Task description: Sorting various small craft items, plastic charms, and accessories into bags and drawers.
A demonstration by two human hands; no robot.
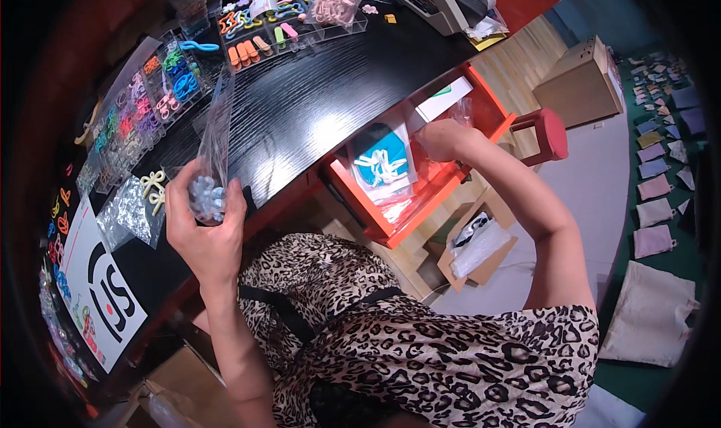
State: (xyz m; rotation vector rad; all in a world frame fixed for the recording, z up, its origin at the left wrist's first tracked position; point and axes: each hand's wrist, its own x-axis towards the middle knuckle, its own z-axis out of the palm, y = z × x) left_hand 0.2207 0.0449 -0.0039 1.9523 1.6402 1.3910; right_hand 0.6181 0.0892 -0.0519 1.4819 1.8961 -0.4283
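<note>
My left hand (204, 233) is closed around a clear plastic bag (207, 197) with shiny grey-blue pieces bunched at its bottom. The bag's upper part stands up above my fingers, over the black table's near edge. My right hand (444, 140) reaches down into an open orange-red drawer (387, 233), beside crumpled clear plastic; its fingertips are hidden. In the drawer, left of that hand, lies a clear packet (381, 161) with a teal sheet and white strips. A white box (443, 100) sits at the drawer's far end.
Compartment trays of colourful clips (289, 34) and small charms (131, 120) line the black table (300, 90). Under the drawer stands an open carton (477, 248). A red stool (542, 135) and a cardboard box (578, 82) are at the right, near small cloth pouches (653, 240) laid in rows.
</note>
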